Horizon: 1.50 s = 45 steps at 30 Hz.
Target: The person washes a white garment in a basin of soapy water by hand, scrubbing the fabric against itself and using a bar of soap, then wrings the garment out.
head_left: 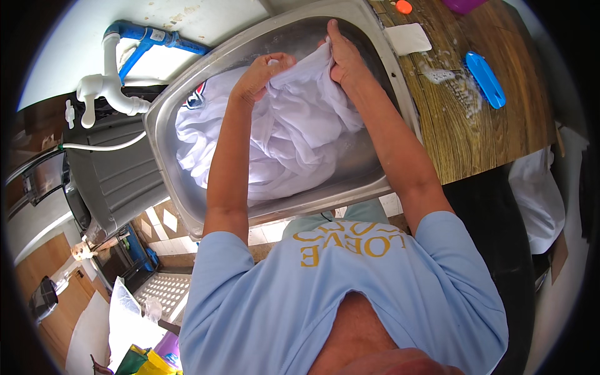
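Observation:
A wet white garment [281,137] lies bunched up in a stainless steel sink [178,206], with a small dark blue and red emblem [196,97] on its left part. Toward the far side, my left hand [262,75] pinches one part of the cloth, its fingers closed. My right hand [344,59] grips another part of it a little further right, thumb pointing away from me. Between the two hands the fabric is lifted and stretched. The rest of the garment spreads below my forearms, in shallow water at the sink's bottom.
Right of the sink, a wooden counter [500,140] bears a blue scrub brush [485,80], soap suds [439,75], a white flat piece [407,39] and an orange cap [404,7]. A white tap [94,94] on blue pipe [150,36] stands at the left, above a grey plastic surface [115,172].

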{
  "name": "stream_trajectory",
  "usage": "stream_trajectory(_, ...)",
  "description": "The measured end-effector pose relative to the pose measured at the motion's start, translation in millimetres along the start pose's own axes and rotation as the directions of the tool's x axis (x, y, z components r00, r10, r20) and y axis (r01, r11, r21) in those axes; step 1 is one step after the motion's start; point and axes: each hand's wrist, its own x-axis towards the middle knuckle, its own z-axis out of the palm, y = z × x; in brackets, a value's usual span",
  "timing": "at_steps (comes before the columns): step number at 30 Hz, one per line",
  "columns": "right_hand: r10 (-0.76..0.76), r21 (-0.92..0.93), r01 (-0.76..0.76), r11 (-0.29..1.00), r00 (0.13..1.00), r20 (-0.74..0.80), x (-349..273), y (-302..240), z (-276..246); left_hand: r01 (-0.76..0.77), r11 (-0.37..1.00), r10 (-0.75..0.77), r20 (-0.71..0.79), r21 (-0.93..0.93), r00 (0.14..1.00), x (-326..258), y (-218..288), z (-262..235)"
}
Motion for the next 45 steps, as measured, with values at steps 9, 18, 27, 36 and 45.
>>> stream_trajectory(9, -0.022, -0.047, 0.028, 0.998, 0.993, 0.118, -5.2, -5.4, 2.3, 0.026, 0.979, -0.020, 0.034, -0.202, 0.999, -16.5, -9.1, 5.3)
stream_trajectory(18, 0.096, -0.188, -0.072, 0.979, 0.988, 0.120, 1.4, 14.0, 15.7, 0.091, 0.921, -0.154, -0.139, -0.379, 0.978, -39.8, -24.6, 6.4)
stream_trajectory(27, 0.067, -0.219, -0.047, 0.975, 0.994, 0.088, 31.8, 16.8, -21.0, -0.245, 0.919, 0.182, -0.218, -0.310, 0.959, -47.2, -33.3, 43.6)
stream_trajectory(36, 0.170, -0.378, -0.115, 0.919, 0.979, 0.116, -2.0, 19.8, 0.7, -0.263, 0.910, 0.152, -0.334, -0.320, 0.930, -77.0, -44.7, 56.8)
stream_trajectory(45, 0.120, -0.502, -0.005, 0.865, 0.973, 0.196, -1.3, 20.3, -6.7, -0.332, 0.900, 0.201, -0.406, -0.283, 0.891, -77.2, -53.3, 56.1)
